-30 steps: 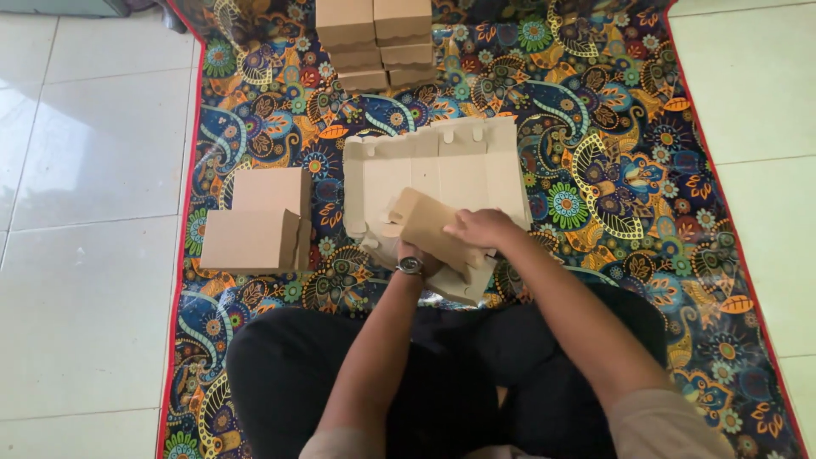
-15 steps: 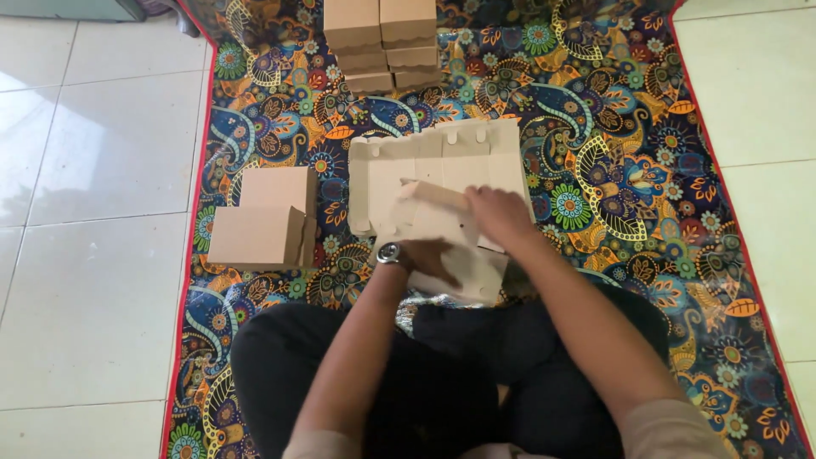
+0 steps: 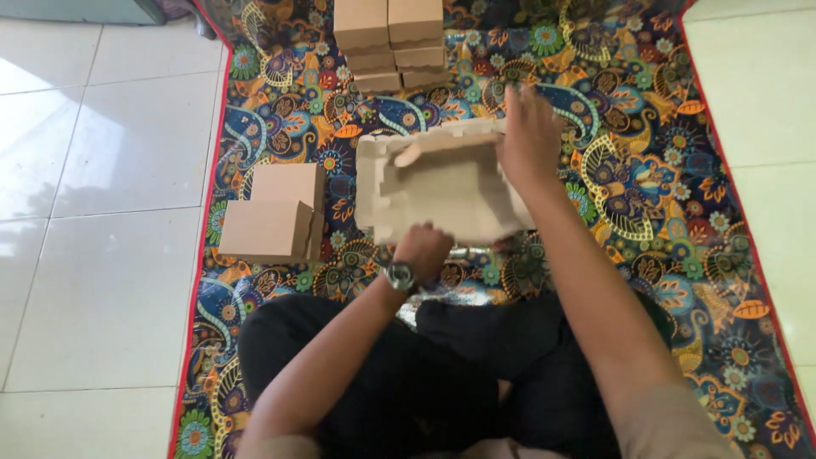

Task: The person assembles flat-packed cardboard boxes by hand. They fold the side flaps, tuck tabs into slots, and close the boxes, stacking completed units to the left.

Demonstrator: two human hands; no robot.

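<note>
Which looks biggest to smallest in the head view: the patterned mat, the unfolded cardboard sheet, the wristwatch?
1. patterned mat
2. unfolded cardboard sheet, held by left hand and right hand
3. wristwatch

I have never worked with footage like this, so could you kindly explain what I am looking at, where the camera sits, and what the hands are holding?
There is no machine here. The camera is worn on a person's head and looks down at their own arms and crossed legs. They sit on a colourful patterned mat laid over a white tiled floor. The left hand, with a wristwatch, grips the near edge of a flat, unfolded cardboard box blank; the right hand holds its far right edge. On the mat lie two folded cardboard boxes to the left and a stack of boxes at the top.
</note>
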